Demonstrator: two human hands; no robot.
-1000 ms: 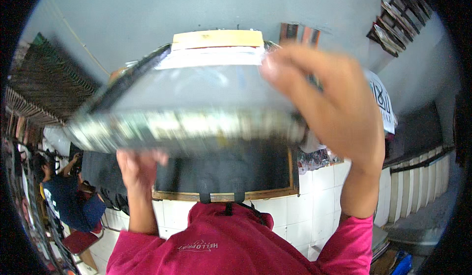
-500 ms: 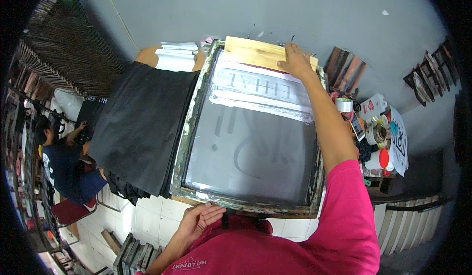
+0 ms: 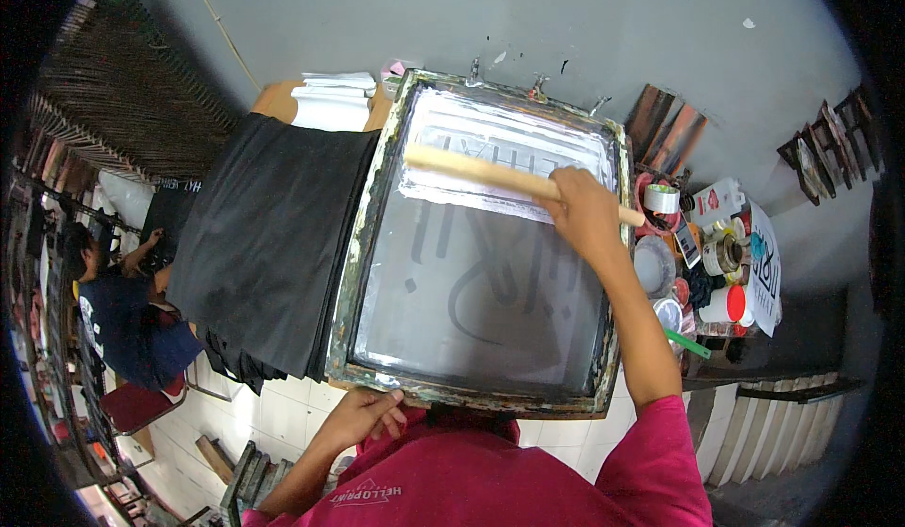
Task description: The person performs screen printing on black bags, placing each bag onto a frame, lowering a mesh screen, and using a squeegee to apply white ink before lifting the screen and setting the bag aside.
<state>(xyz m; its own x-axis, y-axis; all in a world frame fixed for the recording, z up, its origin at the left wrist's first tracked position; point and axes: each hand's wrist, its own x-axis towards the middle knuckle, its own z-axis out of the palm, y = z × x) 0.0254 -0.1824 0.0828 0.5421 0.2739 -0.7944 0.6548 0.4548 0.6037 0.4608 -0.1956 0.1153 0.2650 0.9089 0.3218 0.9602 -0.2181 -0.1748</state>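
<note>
My right hand (image 3: 586, 214) is closed around a long wooden squeegee (image 3: 485, 172), which slants across the upper part of a screen printing frame (image 3: 353, 301). White ink (image 3: 434, 110) is smeared over the lettering at the far end of the mesh, partly hidden by the squeegee. Larger lettering (image 3: 500, 287) shows through the grey mesh nearer to me. My left hand (image 3: 363, 419) is at the frame's near left corner, thumb against its edge and fingers loosely bent below, gripping nothing that I can see.
Black fabric sheets (image 3: 269, 244) are stacked left of the frame, with white papers (image 3: 332, 100) behind. At right stand tubs, tape, a phone (image 3: 688, 244) and a green-handled tool (image 3: 688, 343). A seated person (image 3: 132, 310) works at far left. Metal clamps (image 3: 537, 87) line the far edge.
The squeegee has come from the frame's far edge toward me, tilting up in my right hand and uncovering white ink. My left hand has shifted left, its fingers now more bent.
</note>
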